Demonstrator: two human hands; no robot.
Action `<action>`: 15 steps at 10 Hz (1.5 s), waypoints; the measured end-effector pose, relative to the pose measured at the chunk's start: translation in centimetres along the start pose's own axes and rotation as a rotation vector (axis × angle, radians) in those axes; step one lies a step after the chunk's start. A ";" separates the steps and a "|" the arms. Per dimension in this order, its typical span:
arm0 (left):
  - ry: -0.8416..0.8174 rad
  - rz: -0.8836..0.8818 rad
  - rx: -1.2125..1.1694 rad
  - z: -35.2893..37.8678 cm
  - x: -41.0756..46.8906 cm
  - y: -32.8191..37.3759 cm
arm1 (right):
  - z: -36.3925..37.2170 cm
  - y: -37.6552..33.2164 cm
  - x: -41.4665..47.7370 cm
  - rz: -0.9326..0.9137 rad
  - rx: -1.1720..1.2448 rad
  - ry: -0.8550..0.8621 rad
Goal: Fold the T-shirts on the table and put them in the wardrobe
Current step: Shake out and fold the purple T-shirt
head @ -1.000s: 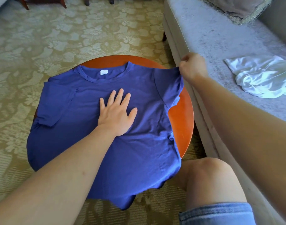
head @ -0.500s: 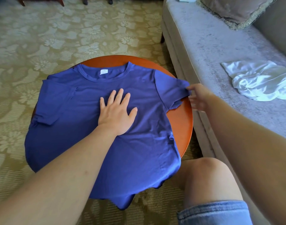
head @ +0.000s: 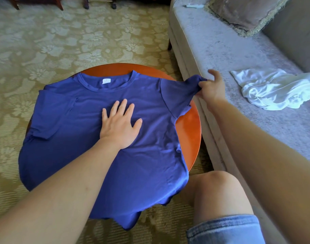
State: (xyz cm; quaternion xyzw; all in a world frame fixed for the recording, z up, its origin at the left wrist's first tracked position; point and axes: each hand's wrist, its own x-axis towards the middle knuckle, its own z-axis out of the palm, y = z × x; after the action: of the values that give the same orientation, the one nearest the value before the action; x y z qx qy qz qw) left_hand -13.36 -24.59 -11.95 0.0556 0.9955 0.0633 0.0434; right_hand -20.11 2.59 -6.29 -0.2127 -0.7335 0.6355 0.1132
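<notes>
Our left grip (head: 119,127) lies spread flat on the blue T-shirt (head: 71,138); our right grip (head: 210,87) pinches its two-o'clock sleeve (head: 182,88).

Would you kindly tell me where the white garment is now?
In the head view, the white garment lies crumpled on the grey sofa seat at right, just beyond the right hand.

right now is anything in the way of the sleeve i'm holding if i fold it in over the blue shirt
Only your own left hand, flat on the middle of the blue shirt. The right hand grips the sleeve, and nothing else lies on the shirt.
</notes>
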 end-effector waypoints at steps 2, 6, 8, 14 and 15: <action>0.001 -0.003 0.001 0.0 0.0 0.0 | -0.3 1.4 -0.8 0.180 -0.127 -0.029; 0.013 -0.007 -0.006 -0.1 -0.1 0.0 | -0.1 -0.1 0.0 0.033 -0.161 0.180; 0.011 -0.007 -0.006 0.0 0.0 -0.1 | -0.1 2.6 -3.3 -0.060 -0.577 0.017; 0.017 -0.011 -0.017 -0.1 0.0 0.0 | -1.7 3.9 -6.1 -0.087 -0.407 -0.079; 0.014 -0.015 -0.017 0.0 -0.1 0.0 | -2.8 4.7 -7.1 -0.054 -0.449 -0.089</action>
State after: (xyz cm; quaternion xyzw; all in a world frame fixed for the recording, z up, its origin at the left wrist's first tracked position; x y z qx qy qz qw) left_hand -13.29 -24.62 -11.91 0.0472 0.9956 0.0717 0.0372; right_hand -11.83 2.35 -9.69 -0.1845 -0.8662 0.4619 0.0475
